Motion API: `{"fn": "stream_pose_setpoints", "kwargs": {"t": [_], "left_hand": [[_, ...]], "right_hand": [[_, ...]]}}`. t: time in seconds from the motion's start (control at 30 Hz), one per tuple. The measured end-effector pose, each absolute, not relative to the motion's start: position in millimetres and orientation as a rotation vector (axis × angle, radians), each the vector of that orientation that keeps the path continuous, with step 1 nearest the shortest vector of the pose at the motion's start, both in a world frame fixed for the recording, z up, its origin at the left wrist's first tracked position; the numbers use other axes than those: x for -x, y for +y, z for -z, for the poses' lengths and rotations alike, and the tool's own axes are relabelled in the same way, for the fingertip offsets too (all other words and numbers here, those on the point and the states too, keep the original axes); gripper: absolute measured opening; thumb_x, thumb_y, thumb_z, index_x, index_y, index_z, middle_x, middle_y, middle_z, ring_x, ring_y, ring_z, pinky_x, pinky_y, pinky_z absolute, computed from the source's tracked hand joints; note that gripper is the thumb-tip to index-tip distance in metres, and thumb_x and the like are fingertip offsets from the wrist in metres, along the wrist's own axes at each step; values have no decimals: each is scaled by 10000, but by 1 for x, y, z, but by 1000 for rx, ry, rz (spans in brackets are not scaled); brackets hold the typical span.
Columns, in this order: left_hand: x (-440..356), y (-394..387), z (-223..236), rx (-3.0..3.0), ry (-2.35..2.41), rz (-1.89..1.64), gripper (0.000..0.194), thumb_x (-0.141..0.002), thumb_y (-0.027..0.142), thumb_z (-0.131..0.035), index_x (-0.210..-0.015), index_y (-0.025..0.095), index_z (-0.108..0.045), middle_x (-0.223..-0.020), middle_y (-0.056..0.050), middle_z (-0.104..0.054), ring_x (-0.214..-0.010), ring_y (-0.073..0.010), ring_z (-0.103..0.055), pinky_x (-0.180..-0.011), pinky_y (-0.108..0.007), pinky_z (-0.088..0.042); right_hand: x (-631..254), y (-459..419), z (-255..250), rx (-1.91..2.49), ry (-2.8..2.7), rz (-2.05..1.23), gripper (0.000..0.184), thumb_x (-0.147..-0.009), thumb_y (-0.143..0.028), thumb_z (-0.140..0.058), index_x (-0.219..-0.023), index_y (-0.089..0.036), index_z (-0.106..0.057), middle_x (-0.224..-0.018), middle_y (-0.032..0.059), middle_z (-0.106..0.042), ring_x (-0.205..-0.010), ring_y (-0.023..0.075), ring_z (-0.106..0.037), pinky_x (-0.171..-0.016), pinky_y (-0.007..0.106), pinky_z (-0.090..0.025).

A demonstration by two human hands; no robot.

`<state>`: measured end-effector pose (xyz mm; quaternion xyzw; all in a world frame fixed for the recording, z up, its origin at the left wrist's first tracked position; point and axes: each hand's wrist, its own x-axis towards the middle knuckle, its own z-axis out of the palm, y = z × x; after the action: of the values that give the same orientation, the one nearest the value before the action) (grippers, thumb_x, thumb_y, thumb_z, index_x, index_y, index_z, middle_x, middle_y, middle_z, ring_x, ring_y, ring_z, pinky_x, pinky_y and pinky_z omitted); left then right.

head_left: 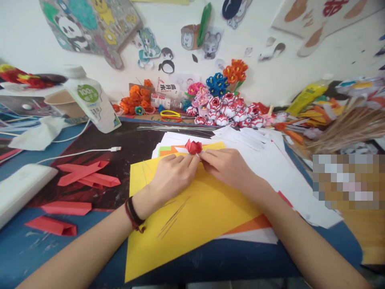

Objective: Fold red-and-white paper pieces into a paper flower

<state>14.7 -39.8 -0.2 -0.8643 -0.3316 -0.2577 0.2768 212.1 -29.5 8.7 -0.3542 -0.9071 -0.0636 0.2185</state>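
Observation:
A small red folded paper flower (193, 147) is held up between my two hands, over the far part of a yellow sheet of paper (192, 224). My left hand (176, 174), with dark bands at its wrist, has its fingers closed at the flower's base. From the other side my right hand (224, 162) pinches at the same base with its fingertips. The spot where the fingertips meet is partly hidden. Several thin wires (173, 218) lie on the yellow sheet. Folded red paper strips (88, 175) rest on the dark mat to the left.
White paper sheets (288, 188) spread out on the right. A white power bank (25, 188) and a cable plug (116, 149) lie left, near a white bottle (93, 100). Red-and-white paper flowers (228, 112) crowd the back against the wall. Bundled brown sticks (345, 116) jut in at the right.

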Motion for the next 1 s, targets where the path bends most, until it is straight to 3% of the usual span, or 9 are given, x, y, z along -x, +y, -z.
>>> {"fn": "stream_pose_setpoints", "kwargs": {"t": [0.23,0.53,1.0], "left_hand": [[-15,-41,0,2284,-910,684,148,-924,132,-501,-791,192,-524,-685,24,-557,-602,-132,-499,-551,-297,-350],[-15,-38,-5,2303,-887,624,161,-954,108,-450,-853,142,-570,-766,-35,-543,-722,-188,-490,-618,-322,-369],[-14,-40,-6,2333,-897,597,162,-956,108,-447,-853,147,-566,-770,-34,-524,-728,-195,-458,-633,-326,-366]], "right_hand": [[-215,-30,-12,1001,-2545,71,157,-918,-96,-474,-909,-163,-616,-873,23,-690,-713,130,-592,-600,277,-320],[-212,-30,-15,960,-2428,492,176,-930,-142,-485,-942,-166,-659,-827,16,-698,-703,144,-599,-622,301,-343],[-210,-30,-9,868,-2416,410,179,-915,-91,-475,-841,-140,-631,-727,21,-639,-635,140,-561,-581,283,-340]]}}
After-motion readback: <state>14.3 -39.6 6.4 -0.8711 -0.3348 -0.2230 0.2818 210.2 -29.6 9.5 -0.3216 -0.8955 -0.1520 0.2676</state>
